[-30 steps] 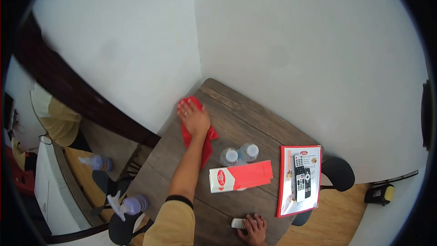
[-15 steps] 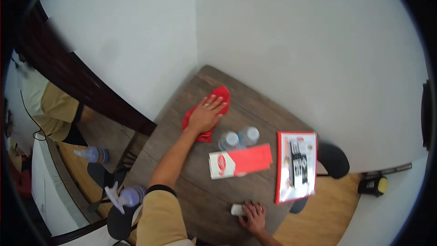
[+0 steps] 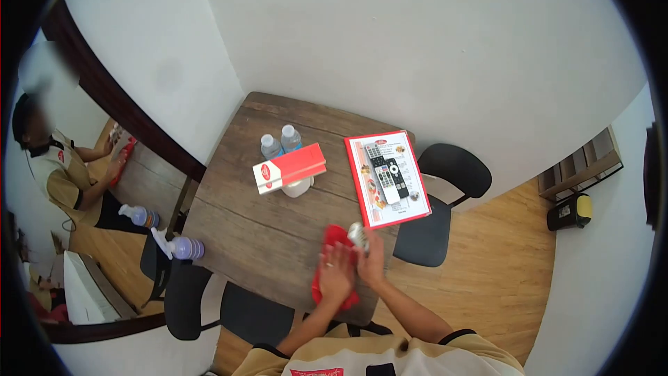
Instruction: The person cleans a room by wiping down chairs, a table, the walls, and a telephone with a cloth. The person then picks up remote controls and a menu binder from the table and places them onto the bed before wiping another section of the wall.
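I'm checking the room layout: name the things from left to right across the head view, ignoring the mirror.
Purple spray bottle, water bottles, red cloth, remotes on the red-edged sheet, black-and-yellow bin.

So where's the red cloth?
In the head view, the red cloth lies low at centre, under the left hand at the near end of the wooden table, beside the white remote in the right hand.
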### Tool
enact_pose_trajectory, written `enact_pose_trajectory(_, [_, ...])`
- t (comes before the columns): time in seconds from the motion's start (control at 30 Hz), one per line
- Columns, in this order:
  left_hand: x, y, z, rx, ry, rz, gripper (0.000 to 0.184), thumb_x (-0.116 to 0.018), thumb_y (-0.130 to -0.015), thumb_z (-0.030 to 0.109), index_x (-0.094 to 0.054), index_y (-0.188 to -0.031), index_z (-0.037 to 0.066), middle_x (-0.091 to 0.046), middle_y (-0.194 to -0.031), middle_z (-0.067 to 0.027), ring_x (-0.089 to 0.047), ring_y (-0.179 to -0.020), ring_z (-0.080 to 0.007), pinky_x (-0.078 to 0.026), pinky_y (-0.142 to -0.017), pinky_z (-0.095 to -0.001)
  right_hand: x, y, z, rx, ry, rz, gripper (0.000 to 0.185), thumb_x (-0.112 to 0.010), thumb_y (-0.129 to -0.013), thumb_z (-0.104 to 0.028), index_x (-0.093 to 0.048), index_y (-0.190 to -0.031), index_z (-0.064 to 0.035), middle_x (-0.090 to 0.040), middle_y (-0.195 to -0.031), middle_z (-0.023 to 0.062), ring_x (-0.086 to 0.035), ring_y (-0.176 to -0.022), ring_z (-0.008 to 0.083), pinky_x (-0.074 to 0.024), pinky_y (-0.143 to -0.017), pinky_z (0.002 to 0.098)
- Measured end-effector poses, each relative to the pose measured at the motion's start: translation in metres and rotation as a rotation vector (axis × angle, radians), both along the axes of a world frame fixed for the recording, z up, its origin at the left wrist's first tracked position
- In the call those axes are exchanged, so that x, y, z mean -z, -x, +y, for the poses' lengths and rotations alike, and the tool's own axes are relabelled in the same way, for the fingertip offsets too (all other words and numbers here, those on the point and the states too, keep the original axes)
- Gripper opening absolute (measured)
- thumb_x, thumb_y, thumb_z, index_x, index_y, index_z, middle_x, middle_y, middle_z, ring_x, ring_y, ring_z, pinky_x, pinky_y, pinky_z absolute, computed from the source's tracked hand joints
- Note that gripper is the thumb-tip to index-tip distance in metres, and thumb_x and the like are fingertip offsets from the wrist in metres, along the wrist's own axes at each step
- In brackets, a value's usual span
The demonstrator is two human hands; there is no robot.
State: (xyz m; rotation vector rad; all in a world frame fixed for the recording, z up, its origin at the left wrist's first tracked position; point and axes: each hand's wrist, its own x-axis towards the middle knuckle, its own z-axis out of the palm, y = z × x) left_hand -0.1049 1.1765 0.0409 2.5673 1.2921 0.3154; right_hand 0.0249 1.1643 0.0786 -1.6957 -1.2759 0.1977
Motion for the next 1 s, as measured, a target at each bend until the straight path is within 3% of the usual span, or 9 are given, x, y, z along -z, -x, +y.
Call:
enact_pose_trajectory(0.13, [-0.010,0.051,-0.035,0.486,0.042,-0.025,0.052,-0.052,-0.087,0.024,-0.047,-0.137,0.011,-0.040,-0.145,-0.0163,-0.034,-0.136,-0.0352,-0.026,-0.109,-0.0560,-0.022,-0.056,-0.037,0.199,-0.010,0.127,0.050,-0.055,-0.094,-0.017,-0.038,-0.138,0.0004,-0.049,-0.119,0.0214,-0.049,-0.107,0.0349,-0.0386,-0.094,0.0414])
enact_pose_trajectory(0.33, [-0.006,0.153,0.127,-0.504,-0.155,0.131,0.056,-0.047,-0.089,0.023,-0.039,-0.141,0.003,-0.028,-0.152,-0.0174,-0.025,-0.140,-0.0384,-0.018,-0.114,-0.0531,-0.038,-0.093,-0.069,0.186,0.207,0.136,0.053,-0.064,-0.088,-0.013,-0.042,-0.135,0.0012,-0.049,-0.114,0.0182,-0.051,-0.102,0.0299,-0.0411,-0.091,0.0374])
enact_pose_trajectory(0.4, [-0.006,0.115,0.146,-0.598,-0.175,0.166,0.059,-0.044,-0.091,0.025,-0.032,-0.143,-0.002,-0.029,-0.150,-0.0203,-0.021,-0.141,-0.0393,-0.017,-0.114,-0.0520,-0.043,-0.069,-0.057,0.018,0.175,0.071,0.056,-0.070,-0.082,-0.010,-0.046,-0.132,-0.0004,-0.050,-0.110,0.0140,-0.051,-0.101,0.0245,-0.0414,-0.089,0.0345])
enact_pose_trajectory(0.5, [-0.005,0.030,0.085,-0.300,-0.184,0.097,0.069,-0.048,-0.087,0.025,-0.025,-0.142,-0.010,-0.033,-0.145,-0.0270,-0.032,-0.135,-0.0419,-0.021,-0.114,-0.0509,-0.065,-0.024,-0.005,-0.209,0.187,0.073,0.056,-0.075,-0.077,-0.016,-0.052,-0.127,-0.0030,-0.055,-0.111,0.0183,-0.055,-0.101,0.0332,-0.0450,-0.089,0.0391])
enact_pose_trajectory(0.53, [-0.025,0.004,0.047,-0.216,-0.018,-0.044,0.067,-0.049,-0.088,0.024,-0.025,-0.146,0.000,-0.033,-0.147,-0.0221,-0.030,-0.136,-0.0400,-0.021,-0.113,-0.0501,-0.072,-0.007,0.017,-0.313,0.227,0.038,0.056,-0.075,-0.077,-0.019,-0.052,-0.127,-0.0034,-0.055,-0.111,0.0185,-0.055,-0.102,0.0342,-0.0450,-0.090,0.0405])
enact_pose_trajectory(0.63, [-0.010,-0.022,-0.027,0.220,0.195,-0.230,0.068,-0.041,-0.092,0.040,-0.024,-0.148,0.006,-0.024,-0.153,-0.0182,-0.021,-0.141,-0.0381,-0.014,-0.114,-0.0524,-0.062,0.056,0.076,-0.597,0.345,-0.167,0.055,-0.071,-0.080,-0.025,-0.052,-0.129,-0.0075,-0.054,-0.108,0.0168,-0.054,-0.100,0.0337,-0.0448,-0.087,0.0436])
enact_pose_trajectory(0.67, [-0.007,-0.021,-0.037,0.394,0.085,-0.025,0.067,-0.039,-0.093,0.042,-0.025,-0.148,0.007,-0.022,-0.154,-0.0167,-0.018,-0.142,-0.0378,-0.013,-0.114,-0.0534,-0.052,0.079,0.092,-0.658,0.372,-0.209,0.056,-0.070,-0.080,-0.025,-0.052,-0.130,-0.0085,-0.054,-0.108,0.0154,-0.053,-0.101,0.0323,-0.0441,-0.087,0.0430])
enact_pose_trajectory(0.87, [-0.013,0.005,-0.019,0.619,0.205,-0.082,0.068,-0.038,-0.093,0.045,-0.024,-0.149,0.009,-0.020,-0.156,-0.0139,-0.015,-0.144,-0.0369,-0.011,-0.114,-0.0546,0.007,0.161,0.131,-0.751,0.353,-0.516,0.061,-0.066,-0.081,-0.032,-0.047,-0.136,-0.0136,-0.052,-0.108,0.0103,-0.048,-0.103,0.0291,-0.0425,-0.087,0.0432])
enact_pose_trajectory(1.0, [-0.015,0.011,-0.012,0.609,0.203,-0.164,0.063,-0.045,-0.091,0.040,-0.034,-0.145,0.009,-0.029,-0.152,-0.0139,-0.023,-0.142,-0.0350,-0.015,-0.113,-0.0535,-0.017,0.143,0.131,-0.703,0.396,-0.441,0.060,-0.066,-0.081,-0.032,-0.048,-0.135,-0.0124,-0.053,-0.114,0.0110,-0.047,-0.111,0.0310,-0.0409,-0.092,0.0448])
